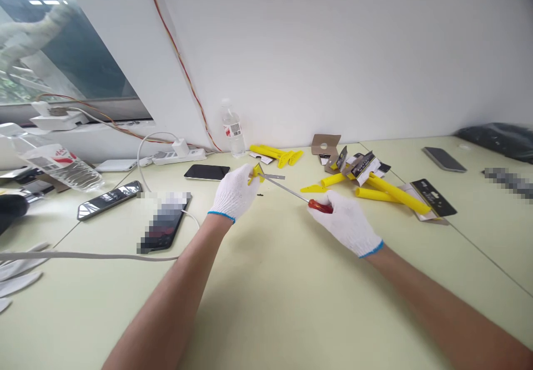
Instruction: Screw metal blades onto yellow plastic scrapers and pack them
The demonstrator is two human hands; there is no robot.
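A: In the head view, what did the left hand (236, 191) have?

B: It wore a white glove and pinched a small yellow scraper head (257, 173) over the desk (266, 292), toward the back edge. A flat metal blade (276, 177) showed just to the right of it. I could not tell if the two were joined.

A: And the right hand (347, 221)?

B: That had a white glove too. Its fingers were wrapped around the red handle of a screwdriver (320, 207). The thin rod pointed left, with its tip at the yellow head.

A: What was close by?

B: Yellow scrapers (285, 158) lay near the back edge, behind the left hand. A water bottle (234, 132) stood beside them, at that same edge. Yellow tubes (402, 193) and card packs (437, 199) lay behind the right hand.
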